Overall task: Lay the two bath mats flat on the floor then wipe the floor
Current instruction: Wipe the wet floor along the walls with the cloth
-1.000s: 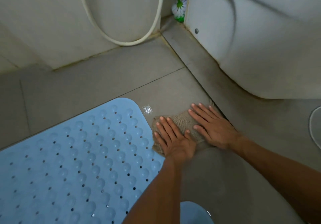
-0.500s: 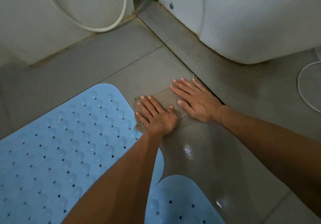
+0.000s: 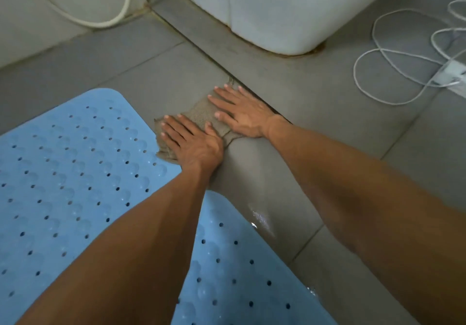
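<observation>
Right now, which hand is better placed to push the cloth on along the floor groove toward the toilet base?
Right. The right hand lies flat on the cloth beside the groove; the left hand presses its other end at the bath mat edge.

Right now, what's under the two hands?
A brown cloth lies flat on the grey floor, with the left hand and right hand pressed on it. The floor beneath the cloth is hidden.

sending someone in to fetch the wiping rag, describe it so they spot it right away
Start at the white toilet base and follow the floor groove toward the big blue bath mat. The rag lies flat on the grey tile beside the mat's edge, under both hands. It is the only brown, coarse-woven cloth there.
</observation>
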A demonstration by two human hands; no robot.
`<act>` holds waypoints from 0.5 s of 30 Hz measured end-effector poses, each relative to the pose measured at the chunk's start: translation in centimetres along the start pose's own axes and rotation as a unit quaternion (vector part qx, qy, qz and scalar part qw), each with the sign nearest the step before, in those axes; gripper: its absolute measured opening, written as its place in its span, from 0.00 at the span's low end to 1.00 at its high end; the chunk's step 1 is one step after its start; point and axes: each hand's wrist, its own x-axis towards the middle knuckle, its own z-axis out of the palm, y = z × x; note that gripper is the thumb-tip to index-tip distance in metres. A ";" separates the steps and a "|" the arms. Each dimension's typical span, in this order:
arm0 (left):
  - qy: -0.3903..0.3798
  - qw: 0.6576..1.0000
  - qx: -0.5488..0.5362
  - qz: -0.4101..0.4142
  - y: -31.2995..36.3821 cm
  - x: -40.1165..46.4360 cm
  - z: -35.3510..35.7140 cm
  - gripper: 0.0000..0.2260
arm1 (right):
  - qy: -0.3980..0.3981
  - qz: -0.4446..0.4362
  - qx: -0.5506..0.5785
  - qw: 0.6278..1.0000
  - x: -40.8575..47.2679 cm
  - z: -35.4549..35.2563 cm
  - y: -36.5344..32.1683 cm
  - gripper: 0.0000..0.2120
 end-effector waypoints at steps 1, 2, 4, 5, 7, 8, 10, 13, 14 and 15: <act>-0.007 1.000 -0.001 0.003 0.4 -1.3 0.1 0.33 | -0.003 -0.014 -0.008 1.000 -1.7 0.0 0.5 0.29; -0.018 1.000 -0.003 0.007 0.7 -2.6 0.1 0.33 | -0.006 -0.022 -0.014 1.000 -3.4 0.0 0.9 0.29; -0.033 0.999 -0.006 0.016 1.6 -5.0 0.4 0.33 | -0.008 -0.025 -0.022 0.999 -7.1 0.0 1.5 0.29; -0.037 0.999 -0.005 0.023 1.8 -6.1 0.7 0.33 | -0.009 -0.025 -0.025 0.999 -8.4 0.3 1.5 0.29; -0.039 0.998 0.004 0.051 2.3 -8.8 1.2 0.33 | -0.010 -0.013 -0.031 0.999 -11.4 0.8 1.5 0.29; -0.035 0.997 0.012 0.068 2.4 -10.0 1.3 0.32 | -0.008 -0.007 -0.033 0.999 -12.7 1.0 1.6 0.28; -0.030 0.994 0.023 0.099 2.9 -12.5 1.5 0.32 | -0.007 0.007 -0.040 0.999 -15.8 1.2 1.9 0.28; -0.045 0.990 0.019 0.133 4.0 -16.1 2.1 0.32 | -0.010 0.021 -0.046 0.999 -20.7 1.8 2.2 0.28; -0.049 0.988 0.015 0.143 4.3 -17.3 2.3 0.32 | -0.011 0.029 -0.048 0.998 -22.3 2.0 2.1 0.28; -0.048 0.987 0.009 0.155 4.5 -18.6 2.5 0.32 | -0.012 0.037 -0.049 0.998 -23.9 2.0 2.0 0.28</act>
